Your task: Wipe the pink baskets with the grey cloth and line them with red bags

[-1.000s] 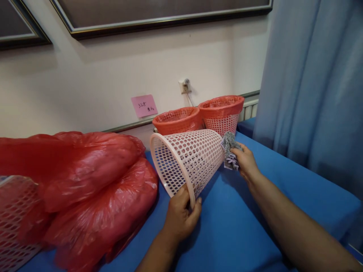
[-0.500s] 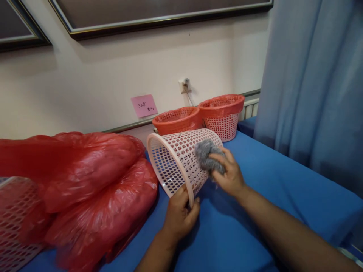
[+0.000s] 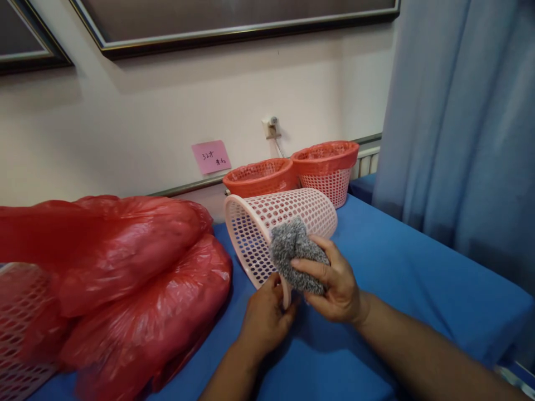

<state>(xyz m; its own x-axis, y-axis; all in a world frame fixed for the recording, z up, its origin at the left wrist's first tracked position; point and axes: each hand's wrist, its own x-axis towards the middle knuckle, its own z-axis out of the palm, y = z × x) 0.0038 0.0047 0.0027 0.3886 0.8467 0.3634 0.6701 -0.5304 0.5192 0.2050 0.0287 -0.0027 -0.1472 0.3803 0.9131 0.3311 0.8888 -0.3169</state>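
A pale pink perforated wastebasket point(image 3: 292, 206) lies on its side over the blue-covered surface point(image 3: 418, 289), its mouth facing left toward me. My left hand point(image 3: 267, 314) is closed around the lower part of its rim. In my right hand point(image 3: 334, 281) is a grey fluffy cloth point(image 3: 295, 253), gripped between thumb and fingers and pressed against the basket's outer side close to the rim. The cloth hides part of the rim and the holes behind it.
Two baskets lined with red bags, a nearer one point(image 3: 261, 177) and a farther one point(image 3: 328, 167), stand by the wall. Red plastic bags point(image 3: 159, 289) are heaped at left, partly over another basket point(image 3: 20, 328). A blue curtain point(image 3: 455, 122) hangs at right.
My right hand has brought the cloth down and left along the basket, from its middle toward the rim. The basket has shifted slightly right, its rim still in my left hand.
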